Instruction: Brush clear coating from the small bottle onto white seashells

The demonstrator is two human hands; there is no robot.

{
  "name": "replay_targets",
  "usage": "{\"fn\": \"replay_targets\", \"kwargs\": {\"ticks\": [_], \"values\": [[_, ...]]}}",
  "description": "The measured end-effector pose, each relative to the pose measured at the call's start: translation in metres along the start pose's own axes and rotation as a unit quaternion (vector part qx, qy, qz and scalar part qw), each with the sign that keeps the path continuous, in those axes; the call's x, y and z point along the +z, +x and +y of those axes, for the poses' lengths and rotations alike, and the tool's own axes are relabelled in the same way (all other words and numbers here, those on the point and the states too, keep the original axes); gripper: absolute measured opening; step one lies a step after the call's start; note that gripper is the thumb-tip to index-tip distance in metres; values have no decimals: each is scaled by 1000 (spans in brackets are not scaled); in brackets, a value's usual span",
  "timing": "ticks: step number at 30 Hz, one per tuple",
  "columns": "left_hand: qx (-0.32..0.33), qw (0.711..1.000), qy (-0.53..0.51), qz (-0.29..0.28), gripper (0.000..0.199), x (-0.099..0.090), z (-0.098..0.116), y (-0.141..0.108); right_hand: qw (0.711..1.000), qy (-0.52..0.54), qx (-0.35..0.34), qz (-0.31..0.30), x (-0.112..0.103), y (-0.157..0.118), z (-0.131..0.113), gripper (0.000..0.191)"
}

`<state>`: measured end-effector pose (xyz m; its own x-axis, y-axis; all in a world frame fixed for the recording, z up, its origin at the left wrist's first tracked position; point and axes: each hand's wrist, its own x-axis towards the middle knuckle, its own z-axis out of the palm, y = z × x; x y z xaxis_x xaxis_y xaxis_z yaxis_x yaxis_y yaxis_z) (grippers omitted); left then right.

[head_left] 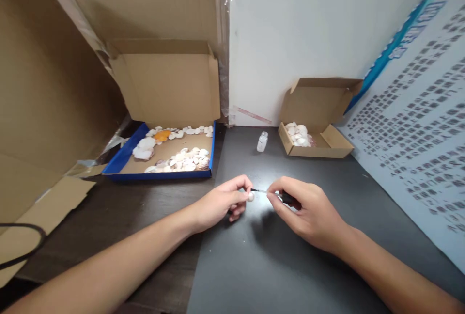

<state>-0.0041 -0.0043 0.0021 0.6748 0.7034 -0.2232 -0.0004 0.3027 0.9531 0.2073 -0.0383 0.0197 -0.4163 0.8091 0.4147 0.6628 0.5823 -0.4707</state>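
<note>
Between the thumb and fingertips of my left hand (228, 197) is a small white shell (251, 197). My right hand (308, 207) pinches a thin brush (262, 191) with a dark tip and a black cap-like handle, partly hidden by the fingers. The brush tip reaches the shell's upper edge, close to my left fingertips; whether it touches the shell I cannot tell. Beyond both hands, a small bottle (262, 142) stands upright with whitish contents and no cap on it.
At the back left, an open blue-edged cardboard box (163, 175) holds several white shells and an orange one (162, 135). An open smaller box (319, 151) with pale shells stands at the back right. Cardboard (163, 4) and white panels (308, 23) rise behind the dark table.
</note>
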Motion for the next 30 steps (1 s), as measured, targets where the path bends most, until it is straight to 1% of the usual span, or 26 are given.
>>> {"fn": "replay_targets", "kwargs": {"ticks": [2,4,6,7,8,9,10,11,12,13,15,17,19,22,25,28,30], "values": [[-5,999,37,7,11,1,1,0,1000,-7,1,-9,-2,1,2,11],[10,996,79,30,8,1,6,-2,1000,-11,23,15,-5,2,4,13],[37,989,138,48,7,-2,17,-7,999,-12,40,29,-6,4,7,18],[55,980,178,64,7,-6,25,-11,998,-11,45,31,-5,4,8,19],[77,967,227,92,8,-12,34,-16,998,-8,49,25,-4,5,9,21],[97,950,272,120,8,-20,44,-21,999,-2,47,11,-2,5,10,22],[101,933,315,142,9,-30,54,-27,999,6,48,-8,0,5,10,22],[91,915,356,167,10,-42,64,-33,998,12,48,-23,2,6,10,22],[72,895,394,199,10,-55,72,-38,998,17,51,-34,4,6,10,23],[36,877,425,222,8,-69,79,-42,997,20,54,-41,5,6,9,24],[3,866,434,248,8,-96,86,-48,997,22,61,-43,5,6,9,25],[-26,863,437,253,7,-116,86,-50,997,24,65,-41,4,6,9,25],[-49,861,438,252,7,-129,82,-50,997,26,67,-39,3,6,10,25],[-68,857,445,249,4,-135,74,-48,997,27,65,-33,3,6,11,25],[-66,848,460,256,6,-137,69,-45,997,26,63,-30,3,6,11,24],[-56,836,476,265,9,-143,69,-46,997,28,64,-37,3,7,10,25],[-53,825,488,280,10,-152,71,-48,996,30,70,-43,3,7,10,25]]}}
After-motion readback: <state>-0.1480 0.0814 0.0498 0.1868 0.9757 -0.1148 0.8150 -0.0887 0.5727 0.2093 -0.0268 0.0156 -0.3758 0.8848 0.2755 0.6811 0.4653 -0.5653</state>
